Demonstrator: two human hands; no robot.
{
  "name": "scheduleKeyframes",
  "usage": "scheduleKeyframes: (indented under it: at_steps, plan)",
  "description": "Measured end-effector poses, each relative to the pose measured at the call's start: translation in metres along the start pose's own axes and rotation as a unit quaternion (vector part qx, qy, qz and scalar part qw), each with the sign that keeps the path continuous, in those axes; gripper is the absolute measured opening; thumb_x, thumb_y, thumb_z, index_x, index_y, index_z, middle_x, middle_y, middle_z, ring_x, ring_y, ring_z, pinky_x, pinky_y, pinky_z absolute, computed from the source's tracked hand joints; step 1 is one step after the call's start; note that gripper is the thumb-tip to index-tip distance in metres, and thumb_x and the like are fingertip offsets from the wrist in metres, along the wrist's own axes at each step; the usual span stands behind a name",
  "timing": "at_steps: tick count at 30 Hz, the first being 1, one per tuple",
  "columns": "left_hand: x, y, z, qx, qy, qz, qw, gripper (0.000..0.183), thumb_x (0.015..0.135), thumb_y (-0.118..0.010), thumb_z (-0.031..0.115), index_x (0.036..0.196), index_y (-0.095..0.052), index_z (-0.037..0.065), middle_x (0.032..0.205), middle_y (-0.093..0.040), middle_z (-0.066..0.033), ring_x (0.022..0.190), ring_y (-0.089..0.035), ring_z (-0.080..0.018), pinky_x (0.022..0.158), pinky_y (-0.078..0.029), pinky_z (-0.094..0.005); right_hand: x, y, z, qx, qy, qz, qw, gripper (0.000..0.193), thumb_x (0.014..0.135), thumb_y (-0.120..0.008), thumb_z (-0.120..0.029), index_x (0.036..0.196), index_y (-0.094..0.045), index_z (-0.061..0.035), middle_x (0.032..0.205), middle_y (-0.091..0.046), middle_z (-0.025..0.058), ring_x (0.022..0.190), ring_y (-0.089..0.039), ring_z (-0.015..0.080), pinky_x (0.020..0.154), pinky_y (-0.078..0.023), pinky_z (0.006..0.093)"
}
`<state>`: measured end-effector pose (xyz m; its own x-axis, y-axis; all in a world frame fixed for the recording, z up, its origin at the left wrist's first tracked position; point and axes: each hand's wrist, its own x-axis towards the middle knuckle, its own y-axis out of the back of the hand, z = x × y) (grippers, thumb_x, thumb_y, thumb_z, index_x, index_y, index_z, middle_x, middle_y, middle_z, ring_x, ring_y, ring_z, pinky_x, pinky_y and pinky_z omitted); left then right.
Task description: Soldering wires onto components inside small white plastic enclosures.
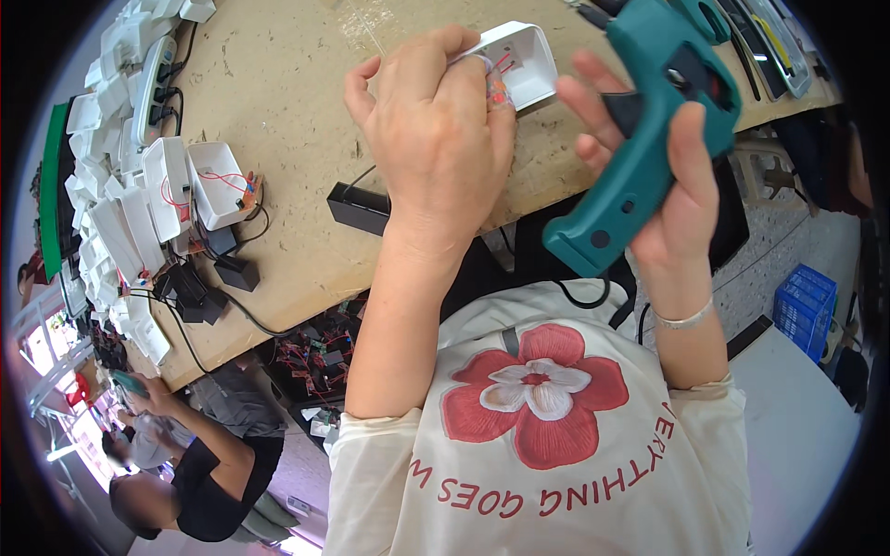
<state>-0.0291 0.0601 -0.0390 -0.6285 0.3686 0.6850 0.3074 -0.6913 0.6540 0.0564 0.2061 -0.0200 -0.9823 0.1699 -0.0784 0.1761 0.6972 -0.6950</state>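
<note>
My right hand [681,199] is wrapped round the handle of a teal glue gun [616,199], with fingers by its black trigger. The gun's upper end points toward the far edge of the view. My left hand [436,139] is closed, back upward, at the near left side of a white plastic case [536,69] and grips it. Inside the open case are red wires. A small circuit board with orange parts [499,91] shows beside my left fingers, partly hidden. Below my left wrist a black power adapter [357,208] lies on the table.
Left on the table [306,120] are open white cases [218,176] with red wires, black adapters [190,292], a power strip [153,93] and piled white cases. A tray of tools [774,46] is far right. A blue crate [805,310] stands right. Another person [209,473] works lower left.
</note>
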Motion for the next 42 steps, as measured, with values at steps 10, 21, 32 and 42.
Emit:
scheduleKeyframes:
  at_steps: [10, 21, 32, 42]
  plan:
    - [0.009, 0.004, 0.007, 0.038, 0.009, -0.034, 0.999, 0.012, 0.061, -0.06, 0.004, 0.072, -0.06, 0.0, 0.091, -0.057, -0.0014, 0.08, -0.053, -0.0168, 0.08, -0.033, -0.0336, -0.063, 0.033, -0.055, -0.293, 0.068, -0.015, 0.953, 0.079, 0.074, -0.062, -0.047, 0.126, -0.03, 0.0036, 0.12, -0.045, 0.0215, 0.076, -0.057, 0.016, 0.056, -0.046, 0.02]
    - [0.01, 0.003, 0.01, 0.074, 0.016, -0.043, 0.996, 0.012, 0.062, -0.06, 0.006, 0.073, -0.063, 0.001, 0.089, -0.057, 0.0014, 0.084, -0.052, -0.0151, 0.081, -0.031, -0.0346, -0.071, 0.011, -0.048, -0.399, 0.015, 0.065, 0.914, 0.076, 0.068, -0.071, -0.042, 0.118, -0.04, 0.0055, 0.096, -0.056, 0.0175, 0.063, -0.056, 0.0138, 0.051, -0.046, 0.0215]
    - [0.019, 0.009, 0.019, 0.028, 0.054, -0.043, 0.997, 0.007, 0.064, -0.06, 0.004, 0.068, -0.054, 0.003, 0.084, -0.053, -0.0069, 0.078, -0.051, -0.0243, 0.072, -0.033, -0.0441, -0.063, 0.005, -0.044, -0.449, -0.001, 0.073, 0.89, 0.067, 0.07, -0.07, -0.04, 0.115, -0.045, 0.0036, 0.089, -0.056, 0.0119, 0.058, -0.053, 0.0111, 0.051, -0.043, 0.0208]
    - [0.017, -0.005, 0.009, 0.029, 0.059, -0.052, 0.996, 0.008, 0.063, -0.06, 0.005, 0.067, -0.054, 0.003, 0.085, -0.052, -0.0067, 0.079, -0.051, -0.0244, 0.072, -0.033, -0.0443, -0.061, 0.007, -0.043, -0.455, 0.011, 0.061, 0.888, 0.059, 0.07, -0.07, -0.037, 0.108, -0.048, 0.003, 0.084, -0.055, 0.0083, 0.059, -0.052, 0.0106, 0.052, -0.042, 0.0221]
